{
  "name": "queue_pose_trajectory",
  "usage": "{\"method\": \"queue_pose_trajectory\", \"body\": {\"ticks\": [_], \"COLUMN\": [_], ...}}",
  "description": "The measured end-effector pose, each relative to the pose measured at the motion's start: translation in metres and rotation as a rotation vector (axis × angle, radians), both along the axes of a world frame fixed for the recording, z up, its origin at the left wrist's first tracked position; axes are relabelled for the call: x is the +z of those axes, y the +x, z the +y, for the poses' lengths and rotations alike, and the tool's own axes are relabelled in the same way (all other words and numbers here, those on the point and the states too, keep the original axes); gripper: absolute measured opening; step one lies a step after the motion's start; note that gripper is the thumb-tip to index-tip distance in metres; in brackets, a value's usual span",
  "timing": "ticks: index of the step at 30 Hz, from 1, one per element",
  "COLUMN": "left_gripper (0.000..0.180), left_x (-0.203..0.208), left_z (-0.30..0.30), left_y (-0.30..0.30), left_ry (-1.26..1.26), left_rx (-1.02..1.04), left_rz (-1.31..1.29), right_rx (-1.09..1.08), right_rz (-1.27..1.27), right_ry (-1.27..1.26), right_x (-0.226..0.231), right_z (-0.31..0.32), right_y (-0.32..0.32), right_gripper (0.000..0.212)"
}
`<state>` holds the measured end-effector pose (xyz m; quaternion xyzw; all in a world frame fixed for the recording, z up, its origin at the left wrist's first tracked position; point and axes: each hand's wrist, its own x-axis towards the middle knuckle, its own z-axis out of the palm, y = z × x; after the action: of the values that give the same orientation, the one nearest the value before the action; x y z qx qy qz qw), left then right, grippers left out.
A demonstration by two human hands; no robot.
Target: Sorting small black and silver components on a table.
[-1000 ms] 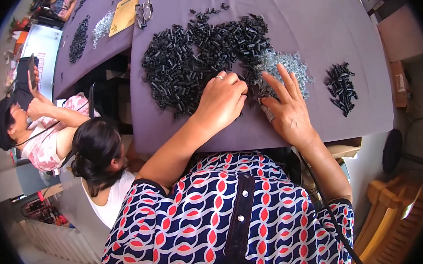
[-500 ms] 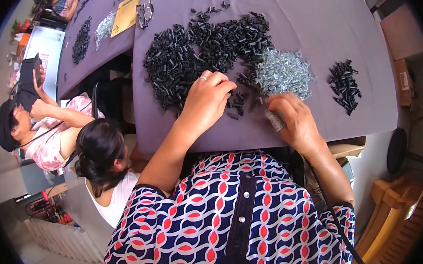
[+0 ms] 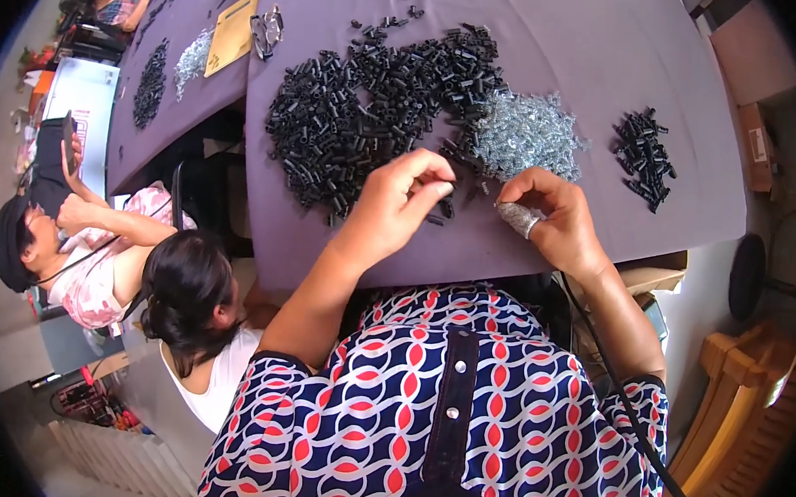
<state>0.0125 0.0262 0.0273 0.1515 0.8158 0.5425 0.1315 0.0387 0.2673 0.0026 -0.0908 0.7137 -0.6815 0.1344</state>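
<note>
- My left hand (image 3: 395, 204): thumb and forefinger nearly meet beside small black tubular pieces (image 3: 327, 137); grip indiscernible.
- My right hand (image 3: 566, 225): fingers curled toward grey-wrapped thumb (image 3: 518, 219); pinch unclear.

A slatted wooden chair (image 3: 721, 410) stands at right — pale grey floor (image 3: 701, 293) beside it

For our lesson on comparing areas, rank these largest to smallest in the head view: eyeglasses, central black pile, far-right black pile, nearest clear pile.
1. Central black pile
2. Nearest clear pile
3. Far-right black pile
4. Eyeglasses
</note>
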Motion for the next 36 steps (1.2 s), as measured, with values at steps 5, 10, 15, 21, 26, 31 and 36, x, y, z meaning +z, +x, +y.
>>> {"method": "queue_pose_trajectory", "body": {"ticks": [5,10,15,21,26,31,36], "left_gripper": [0.03,0.027,0.026,0.025,0.022,0.017,0.016], "left_x": [-0.01,-0.017,-0.016,-0.026,-0.033,-0.038,-0.039], "left_z": [0.015,0.018,0.016,0.016,0.017,0.017,0.005], "left_y": [0.013,0.014,0.016,0.028,0.047,0.043,0.034], "left_ry": [0.357,0.384,0.279,0.34,0.45,0.515,0.748], "left_rx": [-0.028,-0.069,-0.105,-0.117,-0.135,-0.052,0.246], "left_rz": [-0.246,-0.286,-0.25,-0.318,-0.462,-0.557,-0.415], "right_rx": [0.037,0.031,0.025,0.12,0.299,0.178,0.126], "right_rz": [-0.026,0.032,0.039,-0.047,-0.304,-0.089,0.302], "right_ry": [-0.229,-0.16,-0.084,-0.013,-0.114,-0.157,0.089], "right_x": [0.005,0.006,0.01,0.014,0.007,0.005,0.02], "right_z": [-0.003,-0.008,-0.005,-0.001,0.008,-0.006,-0.011], "right_y": [-0.001,0.002,0.004,0.002,0.005,0.011,-0.012], "right_gripper": [0.013,0.012,0.012,0.012,0.013,0.013,0.018]}}
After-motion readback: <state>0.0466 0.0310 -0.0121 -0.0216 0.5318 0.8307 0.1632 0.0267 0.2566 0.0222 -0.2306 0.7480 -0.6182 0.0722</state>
